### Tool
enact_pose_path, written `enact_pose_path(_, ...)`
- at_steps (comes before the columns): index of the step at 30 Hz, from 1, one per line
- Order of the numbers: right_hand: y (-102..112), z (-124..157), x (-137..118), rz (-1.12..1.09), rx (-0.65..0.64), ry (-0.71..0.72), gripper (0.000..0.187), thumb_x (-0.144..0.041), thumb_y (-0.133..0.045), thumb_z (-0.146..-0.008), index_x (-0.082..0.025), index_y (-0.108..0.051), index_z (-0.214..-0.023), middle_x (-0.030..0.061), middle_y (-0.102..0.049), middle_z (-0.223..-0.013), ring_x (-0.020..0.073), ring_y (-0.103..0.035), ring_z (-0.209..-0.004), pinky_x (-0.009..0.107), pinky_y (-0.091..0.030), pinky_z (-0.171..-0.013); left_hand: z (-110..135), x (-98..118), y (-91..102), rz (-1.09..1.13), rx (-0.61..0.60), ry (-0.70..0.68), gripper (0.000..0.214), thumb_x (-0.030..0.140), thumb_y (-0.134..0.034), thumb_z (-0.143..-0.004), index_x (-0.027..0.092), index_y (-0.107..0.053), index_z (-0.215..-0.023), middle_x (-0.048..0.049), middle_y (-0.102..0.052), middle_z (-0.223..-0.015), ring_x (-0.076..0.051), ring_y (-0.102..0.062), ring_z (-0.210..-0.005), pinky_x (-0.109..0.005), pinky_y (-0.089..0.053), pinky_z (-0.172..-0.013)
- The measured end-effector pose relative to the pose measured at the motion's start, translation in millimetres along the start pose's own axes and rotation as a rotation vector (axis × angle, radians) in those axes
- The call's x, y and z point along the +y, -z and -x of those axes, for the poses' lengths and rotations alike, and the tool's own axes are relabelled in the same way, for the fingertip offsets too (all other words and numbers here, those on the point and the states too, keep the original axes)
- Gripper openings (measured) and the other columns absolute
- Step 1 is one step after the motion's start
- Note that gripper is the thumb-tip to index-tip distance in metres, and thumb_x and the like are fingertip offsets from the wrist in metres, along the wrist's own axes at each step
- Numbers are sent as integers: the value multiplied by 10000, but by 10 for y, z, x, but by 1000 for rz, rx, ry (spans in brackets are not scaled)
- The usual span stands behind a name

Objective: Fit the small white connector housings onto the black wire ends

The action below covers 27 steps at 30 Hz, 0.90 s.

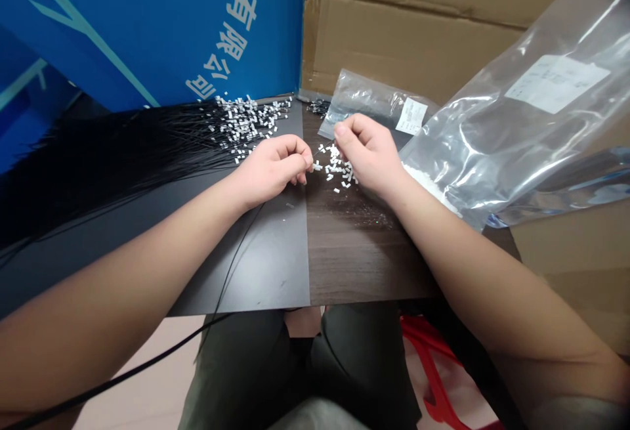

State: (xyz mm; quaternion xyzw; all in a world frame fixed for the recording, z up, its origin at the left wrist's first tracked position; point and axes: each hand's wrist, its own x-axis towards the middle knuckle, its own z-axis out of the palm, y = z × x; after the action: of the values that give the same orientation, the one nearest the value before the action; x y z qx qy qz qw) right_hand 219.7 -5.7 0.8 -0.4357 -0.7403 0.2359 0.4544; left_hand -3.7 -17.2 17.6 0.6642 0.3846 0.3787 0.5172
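Note:
My left hand (278, 166) is closed in a pinch above the table. A thin black wire (232, 260) runs from under it, down past the table's front edge. One small white connector piece (317, 167) shows right at its fingertips; whether it is held or lies behind them I cannot tell. My right hand (370, 153) is also pinched, thumb against forefinger, slightly higher and apart from the left. Anything between its fingertips is too small to make out. Beneath and beside it lie loose white connector pieces (336, 169) on the dark wood surface.
At the left lies a large bundle of black wires (113, 144) with white ends (246, 118). A small clear bag (367, 98) and a big plastic bag (497, 128) holding white pieces are on the right. A blue panel (162, 23) and cardboard (418, 29) stand behind.

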Motion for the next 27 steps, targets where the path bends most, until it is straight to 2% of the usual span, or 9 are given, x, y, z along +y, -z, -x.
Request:
enact_pose_path(5,60,-114,281,-75,163,-37,559,-783,-437,-1087,-267,-504,-881,-2,-471,-748,187,-524,-690,352,-460,-671,-6,3,7,13,-4,62,17,182,-681,-796,186,-678,-779,-25,-696,-740,-133,-614,-640,-287,-458,-619)
enact_pose_path(8,102,-175,405,-155,270,-41,583,-812,-469,-1065,-269,-505,-855,-13,-457,-735,165,-511,-654,333,-458,-644,-17,15,21,-8,-14,134,37,144,-650,-810,178,-664,-805,-26,-701,-786,-129,-635,-655,-279,-484,-640)
enact_pose_path(11,127,-206,456,-162,342,-20,584,-813,-534,-1041,-268,-513,-832,-17,-474,-724,164,-523,-672,343,-484,-677,-22,39,67,-54,-17,179,40,151,-644,-861,183,-634,-838,-21,-676,-803,-125,-621,-646,-280,-498,-645)
enact_pose_path(14,127,-206,435,-115,362,-7,594,-819,-520,-1041,-269,-502,-817,-14,-490,-727,172,-529,-703,364,-496,-717,-7,92,169,-186,-54,200,42,212,-664,-921,201,-625,-910,11,-592,-728,-127,-555,-606,-273,-452,-610)
enact_pose_path(16,116,-187,386,-65,352,-4,582,-798,-507,-1058,-269,-493,-816,-13,-500,-734,173,-522,-708,370,-485,-725,9,163,264,-355,-71,216,108,310,-684,-964,210,-644,-972,13,-582,-714,-144,-540,-615,-277,-411,-598)
enact_pose_path(19,94,-146,286,28,326,-15,507,-704,-535,-1086,-265,-502,-834,-16,-514,-742,165,-497,-697,366,-452,-717,14,335,435,-599,-5,145,193,402,-678,-990,210,-675,-968,-1,-632,-812,-155,-539,-691,-276,-391,-643)
enact_pose_path(21,85,-124,227,65,327,-24,432,-615,-566,-1091,-261,-516,-848,-15,-523,-755,164,-494,-702,359,-441,-714,-2,471,572,-766,72,100,203,378,-658,-1015,178,-691,-996,-7,-656,-868,-160,-562,-766,-281,-423,-757)
enact_pose_path(24,91,-116,181,93,333,-38,319,-480,-593,-1073,-256,-532,-854,-7,-545,-773,171,-515,-724,358,-446,-733,-46,604,849,-987,169,111,219,325,-635,-1059,116,-688,-1093,10,-620,-903,-159,-548,-889,-327,-419,-976)
enact_pose_path(27,111,-126,179,127,324,-68,248,-396,-593,-1042,-253,-542,-847,6,-581,-792,186,-549,-755,368,-460,-768,-79,552,1219,-1160,227,132,182,285,-640,-1058,119,-691,-1110,28,-539,-884,-139,-453,-867,-295,-377,-998)
